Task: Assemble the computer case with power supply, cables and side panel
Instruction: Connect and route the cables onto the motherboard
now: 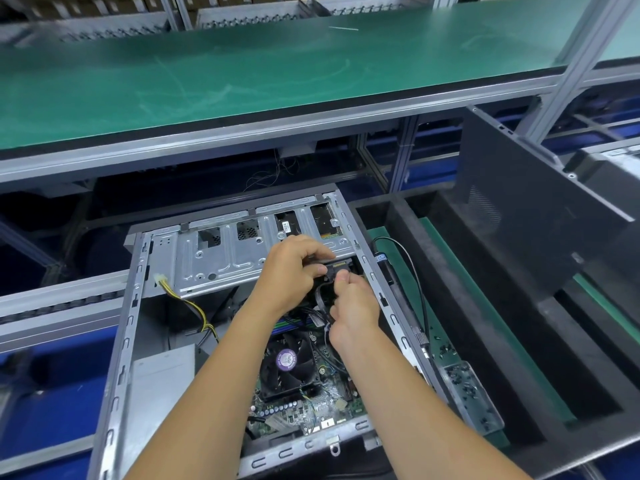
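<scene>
Inside open case (117, 368), both hands gripping black connector (337, 268)

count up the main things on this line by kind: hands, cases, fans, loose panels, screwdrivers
hands: 2 (left, right)
computer case: 1
cooler fan: 1
side panel: 1
electric screwdriver: 1
total: 6

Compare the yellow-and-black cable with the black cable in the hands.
The yellow-and-black cable lies loose and untouched by the case's left wall, its white plug free. The black cable is flat and held by both hands, left hand and right hand, near the drive cage. Both run inside the open case.
</scene>
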